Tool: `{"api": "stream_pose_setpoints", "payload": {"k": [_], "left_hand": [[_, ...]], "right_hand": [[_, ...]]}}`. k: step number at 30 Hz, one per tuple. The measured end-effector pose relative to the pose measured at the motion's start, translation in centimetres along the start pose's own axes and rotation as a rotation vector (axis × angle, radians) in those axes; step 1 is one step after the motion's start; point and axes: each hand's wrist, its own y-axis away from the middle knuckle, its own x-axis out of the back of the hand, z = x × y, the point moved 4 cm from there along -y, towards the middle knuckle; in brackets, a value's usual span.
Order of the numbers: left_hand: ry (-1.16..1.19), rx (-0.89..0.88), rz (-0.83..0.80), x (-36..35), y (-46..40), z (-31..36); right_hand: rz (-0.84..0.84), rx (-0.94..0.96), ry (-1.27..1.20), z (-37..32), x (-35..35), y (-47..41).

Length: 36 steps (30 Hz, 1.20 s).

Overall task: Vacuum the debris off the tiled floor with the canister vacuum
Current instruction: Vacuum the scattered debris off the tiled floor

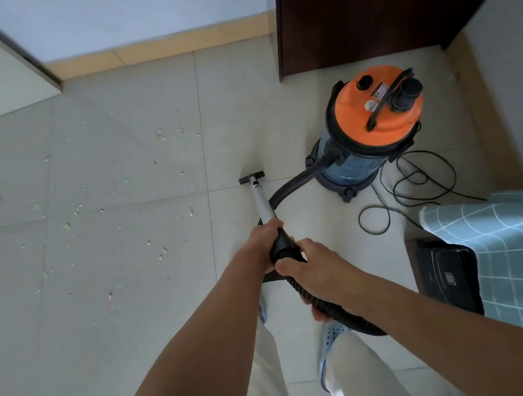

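Left hand (266,235) and right hand (309,269) both grip one wand (262,202) (one canister vacuum (367,130) nearby).

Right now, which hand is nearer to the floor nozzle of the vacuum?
Left. The left hand grips the wand where the metal tube meets the black handle, closer to the floor nozzle. The right hand holds the ribbed hose behind it, farther back.
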Motion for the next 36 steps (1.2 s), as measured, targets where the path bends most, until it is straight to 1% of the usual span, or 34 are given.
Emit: {"api": "stream_pose_setpoints", "payload": {"k": [5,9,12,16,20,24,28,36], "left_hand": [[-0.043,-0.070,0.034,4.5,-3.8,5.3],[0.065,-0.107,0.025,9.1,-7.7,10.6],[0.134,-0.139,0.009,12.2,-10.1,15.4],[0.196,-0.198,-0.027,16.5,-13.4,22.6],[0.233,-0.137,-0.133,20.6,-16.3,29.6],[0.249,-0.100,-0.133,24.1,-19.9,35.0],[0.141,-0.154,-0.081,27.0,-23.6,38.7],[0.110,-0.223,-0.042,32.3,-30.7,43.8]], "right_hand": [[0.003,0.084,-0.046,-5.1,-1.7,-4.5],[-0.085,0.118,-0.077,-9.8,-3.0,-8.7],[-0.108,0.180,-0.020,-13.2,-3.7,-11.7],[-0.032,0.272,-0.077,-19.7,-4.4,-16.5],[0.029,0.306,-0.087,-26.9,-5.0,-21.5],[0.059,0.319,-0.100,-33.0,-6.4,-26.5],[0.071,0.310,-0.138,-36.5,-7.8,-31.0],[0.075,0.312,-0.161,-41.7,-10.1,-39.3]]}}
